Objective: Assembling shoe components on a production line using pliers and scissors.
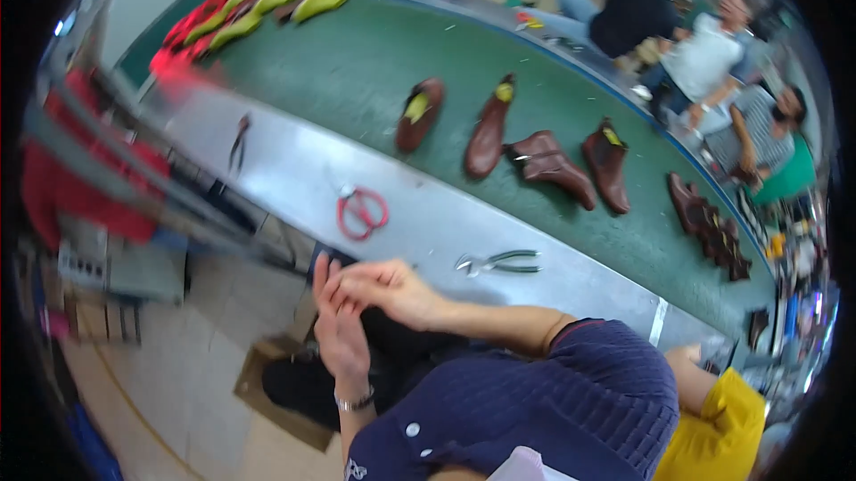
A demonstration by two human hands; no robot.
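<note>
In the head view, the bare right hand meets the bare left hand just off the near edge of the long green-topped, metal-edged table. The right fingers bend in against the left fingers, which extend toward twelve o'clock; I cannot tell whether either set is clamped on something small or merely touching the other hand.

For fine finger work like this, I would hold the left hand steady as the base, let the right fingertips make small, light motions, and work over the metal strip so anything slipping lands there.

The nearest tools lie loose on that strip. The scissors with red looped handles are at twelve o'clock from the hands; their long axis seems to run from five to eleven, loops toward five, though the blades are blurred. The steel pincers with dark green handles lie between two and three o'clock, long axis nearly nine to three, head toward nine, handles toward three. Farther off, toward one o'clock, a brown leather ankle boot points its toe between six and seven.
</note>
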